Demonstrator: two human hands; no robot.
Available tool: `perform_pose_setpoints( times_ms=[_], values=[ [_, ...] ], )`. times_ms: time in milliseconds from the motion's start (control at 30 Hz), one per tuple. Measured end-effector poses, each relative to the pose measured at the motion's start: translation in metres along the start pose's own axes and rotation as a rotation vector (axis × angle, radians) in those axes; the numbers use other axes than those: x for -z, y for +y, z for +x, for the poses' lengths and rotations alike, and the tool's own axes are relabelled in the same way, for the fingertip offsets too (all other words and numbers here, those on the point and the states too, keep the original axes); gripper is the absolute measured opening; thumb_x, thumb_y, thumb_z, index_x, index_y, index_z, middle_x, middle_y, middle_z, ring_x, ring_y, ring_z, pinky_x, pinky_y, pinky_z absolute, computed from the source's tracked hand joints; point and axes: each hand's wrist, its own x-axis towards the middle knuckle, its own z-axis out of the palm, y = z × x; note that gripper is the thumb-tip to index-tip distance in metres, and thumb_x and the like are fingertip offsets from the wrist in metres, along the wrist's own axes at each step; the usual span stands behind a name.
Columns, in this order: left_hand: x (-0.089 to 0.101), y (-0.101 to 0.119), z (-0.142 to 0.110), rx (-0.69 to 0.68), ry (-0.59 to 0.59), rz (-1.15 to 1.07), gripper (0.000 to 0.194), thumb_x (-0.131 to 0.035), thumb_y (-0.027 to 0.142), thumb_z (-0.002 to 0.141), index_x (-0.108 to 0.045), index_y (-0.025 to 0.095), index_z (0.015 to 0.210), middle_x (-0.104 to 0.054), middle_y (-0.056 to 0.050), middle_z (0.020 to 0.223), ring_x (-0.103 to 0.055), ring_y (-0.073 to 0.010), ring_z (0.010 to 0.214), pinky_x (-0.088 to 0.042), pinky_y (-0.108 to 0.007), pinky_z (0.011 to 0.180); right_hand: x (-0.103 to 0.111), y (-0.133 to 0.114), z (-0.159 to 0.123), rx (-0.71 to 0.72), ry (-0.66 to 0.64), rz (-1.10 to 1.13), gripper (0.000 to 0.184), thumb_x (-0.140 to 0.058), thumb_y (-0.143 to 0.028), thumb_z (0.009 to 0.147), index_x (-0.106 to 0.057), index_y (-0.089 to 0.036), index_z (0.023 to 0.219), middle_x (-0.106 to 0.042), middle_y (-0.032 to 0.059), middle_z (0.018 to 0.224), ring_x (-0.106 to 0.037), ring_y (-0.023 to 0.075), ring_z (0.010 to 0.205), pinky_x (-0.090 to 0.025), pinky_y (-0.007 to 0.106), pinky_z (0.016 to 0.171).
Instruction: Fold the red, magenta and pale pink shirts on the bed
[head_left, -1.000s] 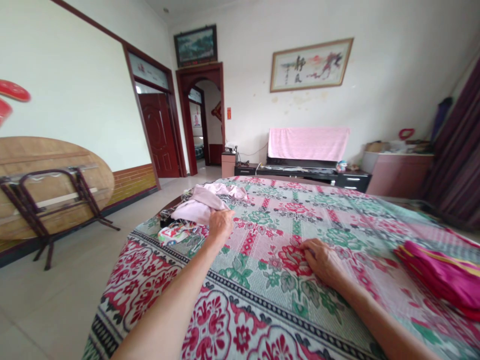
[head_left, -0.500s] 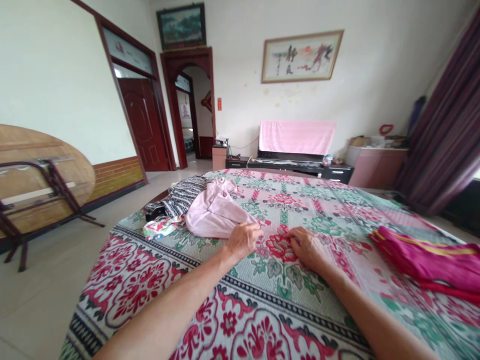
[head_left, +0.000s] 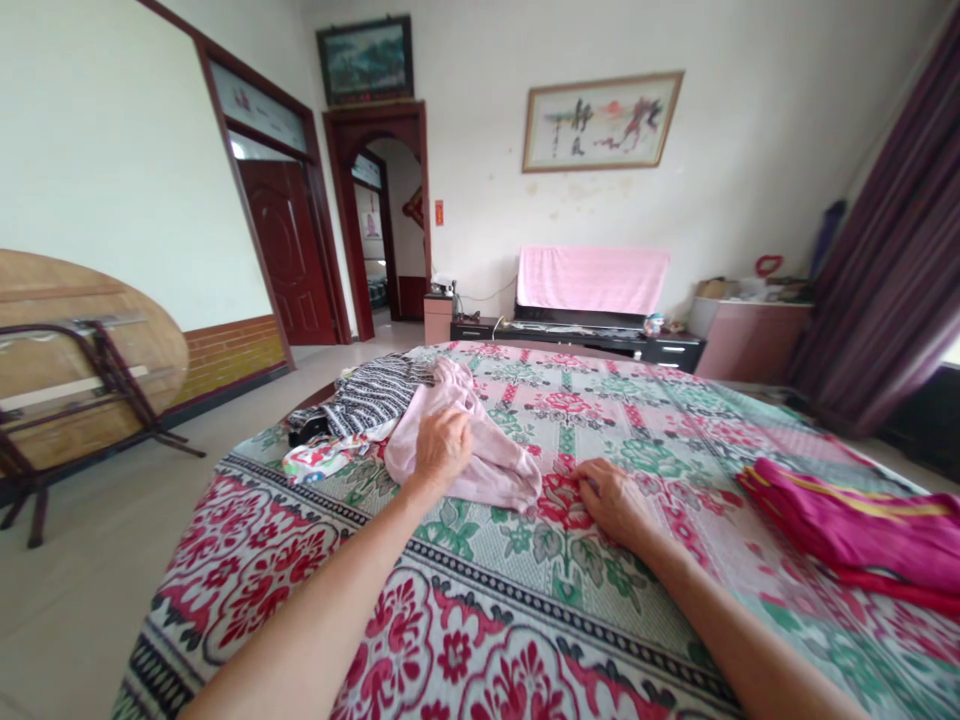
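Note:
A pale pink garment point(head_left: 499, 462) lies crumpled on the flowered cover point(head_left: 570, 405). My left hand point(head_left: 444, 445) is closed on the middle of it, fingers curled down into the fabric. To the right of the garment, my right hand point(head_left: 611, 495) rests on the cover with its fingers curled in; I see nothing in it. A black-and-white patterned garment point(head_left: 379, 395) touches the pink one on its left. In front of that lies a white cloth with a colourful print point(head_left: 322, 460).
Folded magenta clothing point(head_left: 862, 520) with a yellow stripe lies at the right. A folded round table point(head_left: 82, 350) leans against the left wall. Beyond the cover stands a low black cabinet point(head_left: 480, 330), with a pink cloth point(head_left: 592, 277) draped over something on it.
My left hand has moved left along the pink garment, from its right end to its middle. The garment now reaches farther right. My right hand has stayed in place.

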Motion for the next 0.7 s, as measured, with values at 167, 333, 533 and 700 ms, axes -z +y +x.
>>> perform_pose_setpoints(
  times_ms=[167,333,533,700],
  values=[
    [0.004,-0.052,-0.003,0.426,-0.173,0.213,0.042,-0.053,0.035,0.083,-0.062,0.014,0.118,-0.064,-0.016,0.117,-0.059,-0.0294,0.109,-0.045,-0.038,0.090,0.002,-0.001,0.000,0.006,0.003,-0.003,0.026,-0.042,-0.016,0.082,-0.068,-0.018,0.086,-0.067,0.0073,0.093,-0.061,0.0187,0.089,-0.044,0.030,0.086],
    [-0.001,-0.069,-0.005,0.494,-0.297,0.217,0.033,-0.046,0.031,0.087,-0.071,0.013,0.100,-0.069,-0.018,0.106,-0.063,-0.0278,0.103,-0.047,-0.033,0.082,0.001,-0.002,0.000,-0.010,0.001,-0.006,0.026,-0.042,-0.015,0.082,-0.068,-0.018,0.086,-0.067,0.0067,0.094,-0.061,0.0182,0.088,-0.044,0.030,0.086],
    [-0.011,-0.036,0.006,0.284,-0.253,0.039,0.036,-0.041,0.034,0.092,-0.073,0.019,0.096,-0.073,-0.011,0.098,-0.066,-0.0199,0.093,-0.045,-0.026,0.078,0.000,0.001,0.000,0.001,0.009,0.008,0.025,-0.043,-0.015,0.081,-0.067,-0.018,0.085,-0.067,0.0070,0.092,-0.061,0.0190,0.088,-0.045,0.032,0.086],
    [-0.010,-0.021,0.008,0.156,-0.294,-0.048,0.032,-0.046,0.031,0.089,-0.075,0.017,0.089,-0.074,-0.013,0.090,-0.067,-0.0211,0.087,-0.045,-0.027,0.075,0.003,-0.010,-0.001,0.045,0.063,0.089,0.024,-0.043,-0.018,0.085,-0.065,-0.020,0.094,-0.066,0.0070,0.097,-0.062,0.0186,0.090,-0.048,0.033,0.085]
  ],
)
